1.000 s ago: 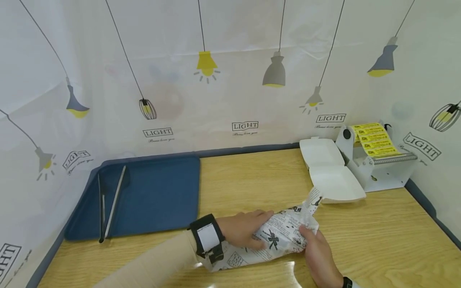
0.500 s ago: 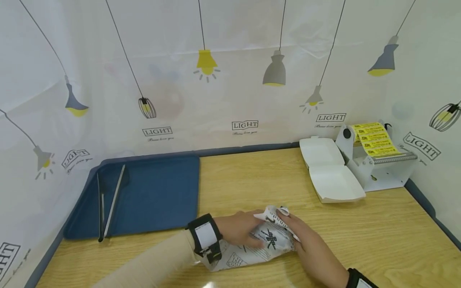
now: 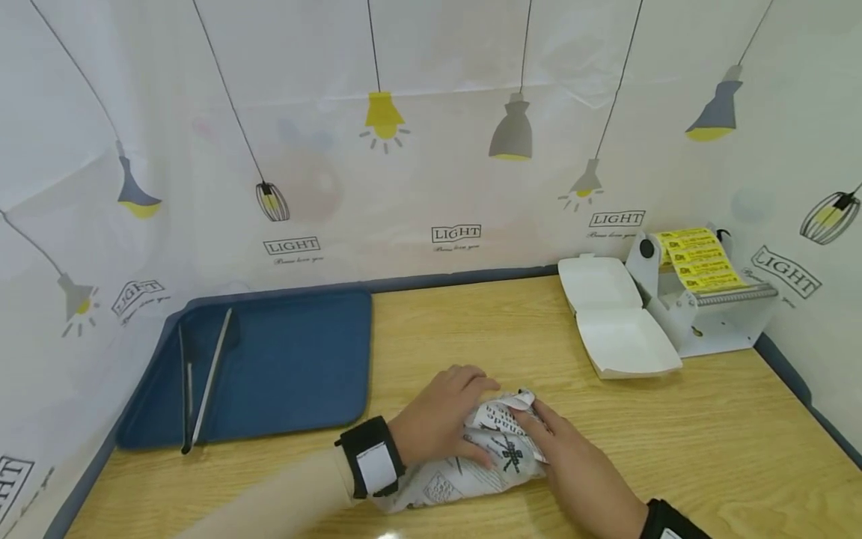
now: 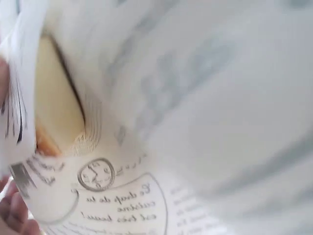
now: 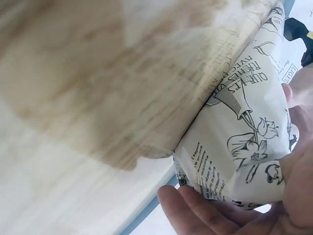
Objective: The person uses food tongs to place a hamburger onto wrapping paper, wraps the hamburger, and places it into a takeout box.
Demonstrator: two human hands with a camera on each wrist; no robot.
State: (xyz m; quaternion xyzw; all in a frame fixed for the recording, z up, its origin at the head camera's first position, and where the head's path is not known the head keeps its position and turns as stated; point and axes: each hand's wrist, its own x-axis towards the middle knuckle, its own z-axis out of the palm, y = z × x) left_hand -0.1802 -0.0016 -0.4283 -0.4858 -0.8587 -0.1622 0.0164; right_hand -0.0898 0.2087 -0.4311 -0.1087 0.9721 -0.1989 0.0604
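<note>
A long packet in white printed wrapping paper (image 3: 458, 483) lies on the table in front of the person. The left hand (image 3: 438, 423) grips its far side and top, thumb on the near side. At the packet's right end the right hand (image 3: 582, 471) holds the folded paper end, thumb over the top. From the right wrist, curled fingers (image 5: 195, 210) show under the paper end (image 5: 244, 137). Through an opening in the paper, the left wrist view shows a pale piece with a browned edge, like bread (image 4: 58, 98); the rest of it is hidden.
A blue tray (image 3: 303, 359) with metal tongs (image 3: 212, 378) stands at the left. An open white clamshell box (image 3: 626, 340) sits back right, beside a dispenser (image 3: 714, 322) with a roll of yellow labels (image 3: 700, 262). A printed sheet (image 3: 337, 150) hangs behind the table.
The paper end that pointed up and right is now folded back over the packet, the right hand moving with it. The left hand has shifted slightly up, its fingers now bent over the far side.
</note>
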